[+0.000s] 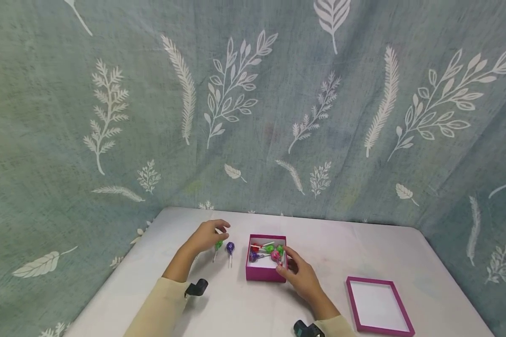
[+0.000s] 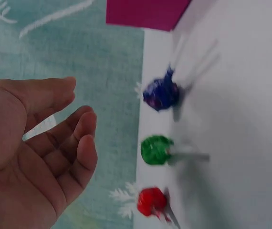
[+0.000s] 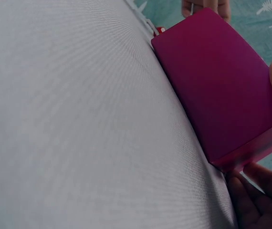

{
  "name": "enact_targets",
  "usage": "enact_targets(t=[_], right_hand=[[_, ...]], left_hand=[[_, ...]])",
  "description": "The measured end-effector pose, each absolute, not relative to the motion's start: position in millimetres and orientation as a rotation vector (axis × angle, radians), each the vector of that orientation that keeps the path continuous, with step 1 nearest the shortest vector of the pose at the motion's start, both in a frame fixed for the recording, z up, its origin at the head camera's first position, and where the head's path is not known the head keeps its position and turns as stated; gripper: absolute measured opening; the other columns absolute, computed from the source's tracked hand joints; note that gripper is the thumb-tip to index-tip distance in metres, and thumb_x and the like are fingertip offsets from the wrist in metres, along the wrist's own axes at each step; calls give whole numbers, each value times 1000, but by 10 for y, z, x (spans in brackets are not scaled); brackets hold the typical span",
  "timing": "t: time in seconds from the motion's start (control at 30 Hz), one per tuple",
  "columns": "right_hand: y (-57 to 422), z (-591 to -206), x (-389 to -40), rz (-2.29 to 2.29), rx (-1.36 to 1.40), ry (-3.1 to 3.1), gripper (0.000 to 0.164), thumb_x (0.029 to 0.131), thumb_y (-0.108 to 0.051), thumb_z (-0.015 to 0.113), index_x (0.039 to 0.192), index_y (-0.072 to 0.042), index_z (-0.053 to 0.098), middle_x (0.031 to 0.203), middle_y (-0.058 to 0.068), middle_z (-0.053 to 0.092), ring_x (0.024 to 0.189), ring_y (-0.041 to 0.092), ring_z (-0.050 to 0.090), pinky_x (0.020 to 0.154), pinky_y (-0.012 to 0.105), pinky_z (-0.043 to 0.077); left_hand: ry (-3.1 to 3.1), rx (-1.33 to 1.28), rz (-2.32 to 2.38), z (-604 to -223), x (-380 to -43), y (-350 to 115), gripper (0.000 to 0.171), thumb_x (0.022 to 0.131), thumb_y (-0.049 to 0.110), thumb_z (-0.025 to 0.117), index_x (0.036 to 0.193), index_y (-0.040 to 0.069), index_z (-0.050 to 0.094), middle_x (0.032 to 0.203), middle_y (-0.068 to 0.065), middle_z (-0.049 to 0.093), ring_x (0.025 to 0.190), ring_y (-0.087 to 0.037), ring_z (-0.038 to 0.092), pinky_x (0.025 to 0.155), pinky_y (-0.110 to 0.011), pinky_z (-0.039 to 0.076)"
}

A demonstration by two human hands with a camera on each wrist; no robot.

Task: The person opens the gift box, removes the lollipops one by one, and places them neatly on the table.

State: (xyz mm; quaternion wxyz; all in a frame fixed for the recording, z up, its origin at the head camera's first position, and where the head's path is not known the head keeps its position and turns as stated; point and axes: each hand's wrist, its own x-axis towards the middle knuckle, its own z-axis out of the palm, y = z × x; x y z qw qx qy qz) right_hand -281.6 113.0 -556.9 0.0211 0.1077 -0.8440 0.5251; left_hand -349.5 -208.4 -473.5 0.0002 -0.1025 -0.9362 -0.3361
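Note:
My left hand [image 1: 205, 236] hovers above the table beside a green lollipop [image 1: 219, 244], which it partly covers in the head view. Its fingers are loosely bent around nothing in the left wrist view. Close by lie a purple lollipop [image 1: 230, 246] and a red lollipop [image 2: 151, 201]; the hand hides the red one from the head camera. With thumb and fingers, my right hand [image 1: 302, 277] holds the near right corner of a magenta box [image 1: 265, 274]. Inside the box lie several wrapped lollipops, among them a pink lollipop [image 1: 276, 255].
A magenta-rimmed lid [image 1: 379, 306] with a white inside lies on the white table [image 1: 320, 234], to the right of the box. Behind the table hangs a grey-green cloth [image 1: 253, 164] with white leaf prints.

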Motion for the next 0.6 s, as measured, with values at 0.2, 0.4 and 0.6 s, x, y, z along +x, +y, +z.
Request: enact_targets(t=[0.2,0.4,0.6], right_hand=[[1127,-5589,-2820,1640,336,-2613,67,86,-44,72,146,-26,45,135,16,55,118,32,57,94,50,46],[1138,-5581,-2816,1652,340,-2605,68,86,-44,72,146,-26,45,136,16,54,118,32,57,94,49,46],[1146,-5602,-2825,1648,363,-2600,68,86,-45,72,146,-26,45,135,17,55,117,32,58,93,49,47]], left_hand=[[-2914,-422,-1082,-4690,-3420,-1888,25,91,17,69,117,15,68,98,1,66,83,-16,61,67,-34,52],[-2894,-555,-1090,-4641,-3356,-1697,27,92,17,68,119,14,66,105,-8,67,87,-17,63,67,-32,52],[-2880,-634,-1030,-4557,-3316,-1553,28,92,15,68,120,15,66,108,-9,67,92,-19,63,75,-36,52]])
